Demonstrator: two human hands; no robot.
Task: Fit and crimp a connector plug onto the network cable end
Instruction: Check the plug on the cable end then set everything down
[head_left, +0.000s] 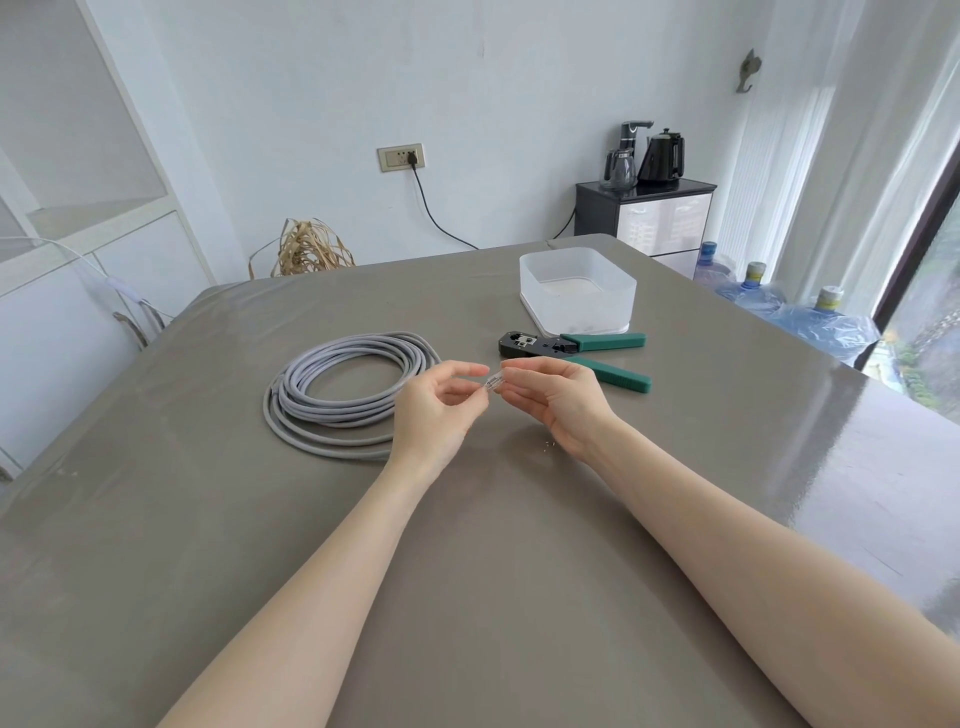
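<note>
- The small clear plastic connector plug (493, 383) is held in the air between both hands, just in front of the green-handled crimping tool (574, 354) lying on the table.
- The right hand (553, 397) pinches the plug between thumb and curled fingers; the left hand (439, 410) meets it at the fingertips, with thumb and forefinger narrowed. Whether the cable end sits in that pinch I cannot tell.
- The coiled grey network cable (345, 392) lies left of the crimping tool, beside the left hand.
- My judgement: the plug is being fitted or inspected; the crimp is not yet done, as the tool lies untouched.
- Both forearms reach forward over the grey table (467, 597), wrists raised, palms turned inward.
- A translucent white plastic box (576, 291) stands just behind the crimping tool.
</note>
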